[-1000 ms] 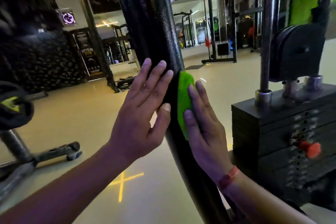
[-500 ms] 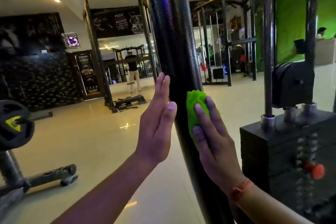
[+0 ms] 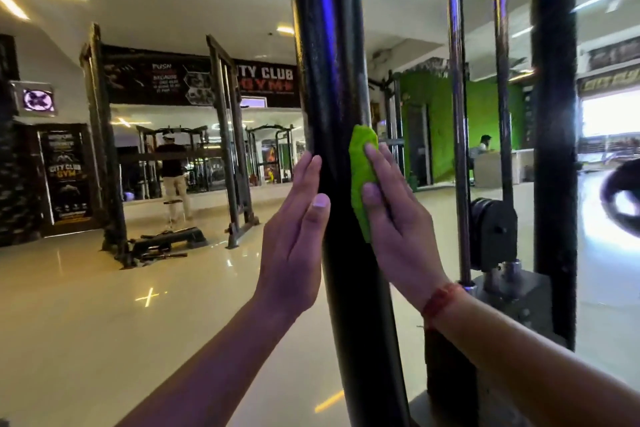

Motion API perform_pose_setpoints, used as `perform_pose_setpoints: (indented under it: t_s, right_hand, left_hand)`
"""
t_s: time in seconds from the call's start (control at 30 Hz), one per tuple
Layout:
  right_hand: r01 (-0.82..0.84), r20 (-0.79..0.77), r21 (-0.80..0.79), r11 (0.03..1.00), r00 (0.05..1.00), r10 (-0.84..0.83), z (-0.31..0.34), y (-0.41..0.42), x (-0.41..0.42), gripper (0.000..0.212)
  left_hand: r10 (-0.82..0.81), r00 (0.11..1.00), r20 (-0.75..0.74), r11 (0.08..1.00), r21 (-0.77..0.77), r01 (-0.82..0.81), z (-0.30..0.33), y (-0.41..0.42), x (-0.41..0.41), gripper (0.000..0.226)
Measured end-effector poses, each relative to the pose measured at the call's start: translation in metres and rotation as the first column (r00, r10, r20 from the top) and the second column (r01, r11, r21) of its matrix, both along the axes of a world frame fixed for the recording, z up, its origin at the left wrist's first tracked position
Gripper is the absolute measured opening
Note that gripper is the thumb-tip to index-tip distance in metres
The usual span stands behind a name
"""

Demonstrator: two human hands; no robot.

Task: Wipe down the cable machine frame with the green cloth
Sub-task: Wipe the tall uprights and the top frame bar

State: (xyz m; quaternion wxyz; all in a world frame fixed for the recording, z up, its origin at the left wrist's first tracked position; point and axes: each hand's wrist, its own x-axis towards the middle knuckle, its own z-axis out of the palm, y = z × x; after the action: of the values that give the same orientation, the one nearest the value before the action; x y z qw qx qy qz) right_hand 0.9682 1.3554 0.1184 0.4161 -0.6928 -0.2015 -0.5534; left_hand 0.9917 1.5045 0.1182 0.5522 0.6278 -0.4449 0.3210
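Head view: thick black textured steel upright of the cable machine frame [image 3: 332, 80] runs top to bottom through the middle of the shot. Right hand [image 3: 398, 218] presses a bright green nubby cloth [image 3: 362, 177] flat against the right face of that upright, fingers straight, cloth sandwiched between palm and steel; cloth pokes out above the fingertips and along the post side of the hand. Not a wrapped grip, just flat pressure. Red thread band [image 3: 438, 302] on the right wrist. Left hand [image 3: 294, 236] lies flat on the left face of the same upright, fingers straight and together, thumb tip against the front of the post, holding nothing. Both hands sit at about the same height, opposite sides of the post. Right of the upright: two chrome guide rods [image 3: 457, 114] going down into the black weight stack [image 3: 512, 298], black pulley housing [image 3: 493, 229] just above the stack, and a second black frame post [image 3: 554, 149] further right. Background: glossy beige floor [image 3: 86, 322], black power rack [image 3: 104, 135] on the left, wall banner reading CITY CLUB GYM [image 3: 263, 78], green wall [image 3: 485, 121] behind the rods, with a person seated at a counter in front of it.
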Motion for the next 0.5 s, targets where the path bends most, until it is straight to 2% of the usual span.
perform_pose_setpoints:
  t_s: [0.07,0.27,0.4,0.5]
  right_hand:
    - [-0.058,0.022,0.073,0.996,0.998,0.057,0.028,0.001,0.000,0.047]
    - [-0.083,0.015,0.095,0.992,0.997,0.082,-0.007,0.012,-0.008,0.048]
    - [0.041,0.046,0.109,0.993,0.998,-0.046,0.071,0.010,0.001,0.046]
    - [0.083,0.086,0.033,0.996,0.993,-0.086,0.078,0.013,0.001,0.047]
  left_hand:
    - [-0.034,0.999,0.000,0.999,-0.033,0.034,0.009,-0.002,0.001,0.052]
    - [-0.067,0.998,0.015,0.996,-0.062,0.068,0.037,-0.002,0.006,0.052]
    - [-0.072,0.997,0.028,0.996,-0.055,0.073,0.055,0.002,0.011,0.052]
    - [-0.067,0.997,0.048,0.997,-0.046,0.069,0.069,0.004,0.014,0.052]
